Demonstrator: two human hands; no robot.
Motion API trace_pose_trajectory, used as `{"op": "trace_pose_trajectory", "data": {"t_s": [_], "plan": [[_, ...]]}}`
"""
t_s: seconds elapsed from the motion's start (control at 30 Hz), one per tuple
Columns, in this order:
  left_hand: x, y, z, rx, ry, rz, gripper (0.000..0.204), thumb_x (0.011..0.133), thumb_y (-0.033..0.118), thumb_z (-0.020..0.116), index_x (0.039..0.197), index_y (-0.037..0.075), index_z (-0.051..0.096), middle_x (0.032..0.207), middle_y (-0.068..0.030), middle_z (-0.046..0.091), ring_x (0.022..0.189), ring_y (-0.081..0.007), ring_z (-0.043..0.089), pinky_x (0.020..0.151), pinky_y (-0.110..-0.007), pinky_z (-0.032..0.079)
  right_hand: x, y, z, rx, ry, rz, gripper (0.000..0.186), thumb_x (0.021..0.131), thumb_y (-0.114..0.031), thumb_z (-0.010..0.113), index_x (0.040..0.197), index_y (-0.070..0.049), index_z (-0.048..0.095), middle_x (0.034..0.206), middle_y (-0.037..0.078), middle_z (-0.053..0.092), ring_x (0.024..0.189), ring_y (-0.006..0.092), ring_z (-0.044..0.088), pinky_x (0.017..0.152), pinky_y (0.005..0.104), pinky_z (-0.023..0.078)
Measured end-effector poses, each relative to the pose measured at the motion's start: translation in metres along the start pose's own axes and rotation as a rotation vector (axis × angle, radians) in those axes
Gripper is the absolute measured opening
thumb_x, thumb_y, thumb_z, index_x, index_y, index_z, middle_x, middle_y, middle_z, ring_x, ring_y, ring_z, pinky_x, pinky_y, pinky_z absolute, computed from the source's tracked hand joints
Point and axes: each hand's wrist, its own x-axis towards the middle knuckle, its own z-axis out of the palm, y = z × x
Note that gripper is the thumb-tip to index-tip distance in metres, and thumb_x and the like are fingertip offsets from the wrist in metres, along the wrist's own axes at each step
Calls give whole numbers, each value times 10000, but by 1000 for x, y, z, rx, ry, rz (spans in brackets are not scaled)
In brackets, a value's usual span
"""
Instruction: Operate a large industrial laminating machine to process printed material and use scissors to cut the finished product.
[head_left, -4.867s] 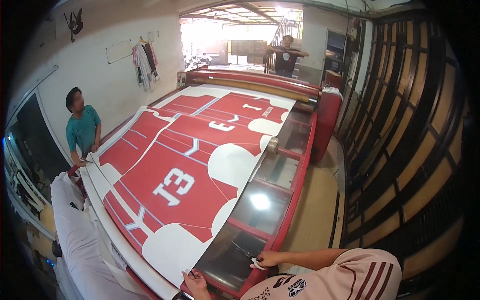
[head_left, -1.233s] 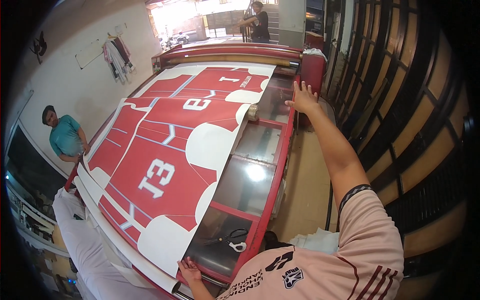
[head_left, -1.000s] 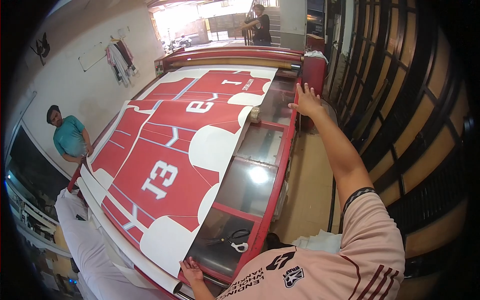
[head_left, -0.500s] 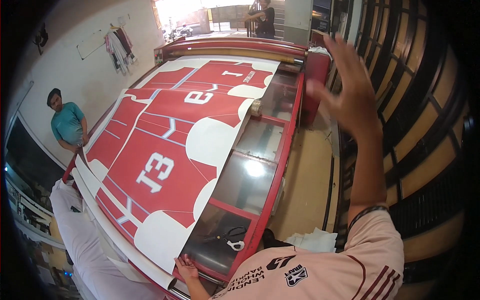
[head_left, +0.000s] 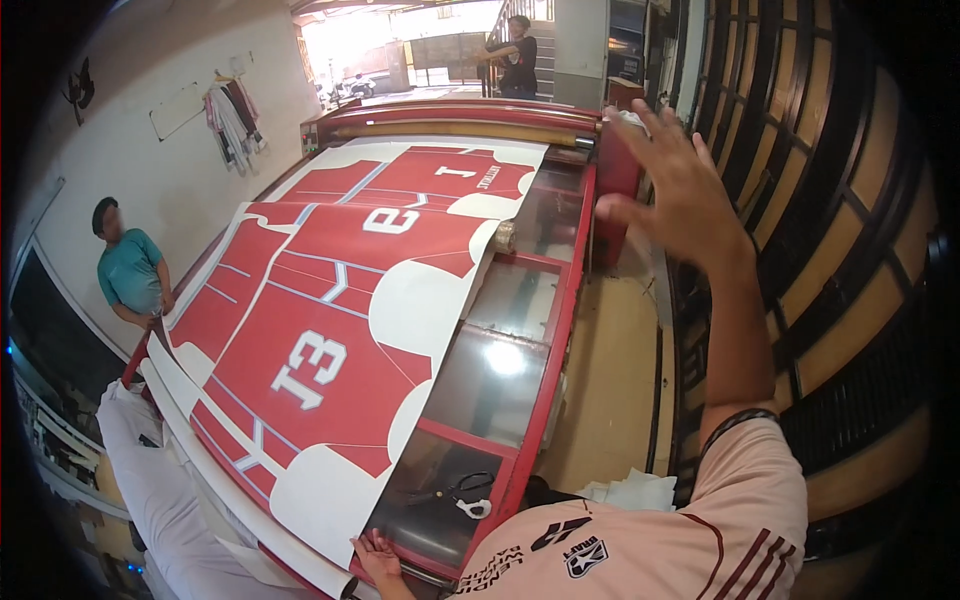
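Observation:
A large printed sheet (head_left: pixel 265 330) with red jersey shapes lies over the red-framed machine (head_left: pixel 560 330). My left hand (head_left: pixel 380 560) rests at the sheet's near corner, fingers loosely spread; I cannot make out anything held in it. My right hand (head_left: pixel 670 185) is raised above the machine's right side, fingers spread, holding nothing. Black scissors (head_left: pixel 465 485) and a small white item (head_left: pixel 477 508) lie on the dark panel beside the sheet. A cylindrical roll (head_left: pixel 505 237) sits against the sheet's right edge.
A person in teal (head_left: pixel 135 275) stands at the left edge, hands on the sheet. Another person (head_left: pixel 517 65) stands behind the machine. A long roller (head_left: pixel 460 128) spans the far end. White fabric (head_left: pixel 160 470) bunches at left, white sheets (head_left: pixel 635 492) lie low right, and slatted panels (head_left: pixel 820 250) line the right.
My right hand was at the scissors earlier; it let go, reached along the right rail, then rose toward me with fingers spread. My left hand stays at the sheet's near corner.

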Motion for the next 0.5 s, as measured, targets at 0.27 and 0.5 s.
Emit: {"op": "trace_pose_trajectory", "data": {"t_s": [0.27,0.5], "plan": [[1,-2,0,-35,-2,3,775,986,495,565,1563,104,225,1624,-52,224,1144,-189,609,743,-198,564,104,142,132,-596,-692,352,865,847,-495,721,1550,-188,321,1620,123,267,1497,335,242,1180,595,222],[-7,17,-6,101,-177,-111,537,1020,398,539,1407,53,400,1454,-97,435,1134,-287,590,850,-340,554,-1,182,89,-834,-424,-50,893,833,-565,653,1523,-78,361,1619,118,285,1517,322,183,1209,616,73]]}}
